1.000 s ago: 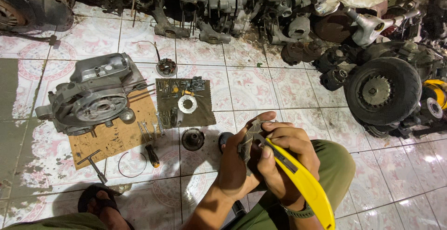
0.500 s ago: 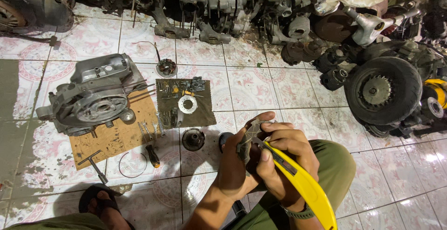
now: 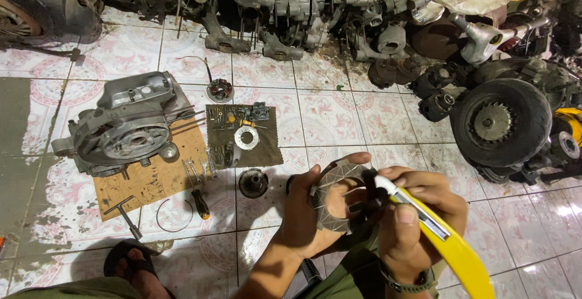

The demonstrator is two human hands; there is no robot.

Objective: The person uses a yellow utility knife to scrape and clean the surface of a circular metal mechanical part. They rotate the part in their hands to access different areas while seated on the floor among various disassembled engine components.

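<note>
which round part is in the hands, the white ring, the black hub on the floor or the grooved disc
The grooved grey disc: left hand grips it, unlike the white ring and black hub lying on the floor.

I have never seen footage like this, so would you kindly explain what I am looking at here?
There is no machine at work: a person sits on a tiled floor, and a camera on their head looks down at their two bare hands. The left hand holds a flat grey ring-shaped disc. The right hand holds a yellow-handled tool, its tip at the disc. On the floor lie an engine casing on a cardboard sheet, a dark cloth with small parts and a white ring, a T-handle wrench, a screwdriver and a round black part. A wheel and more engine parts stand along the back. The person's sandalled foot shows at the bottom.
</note>
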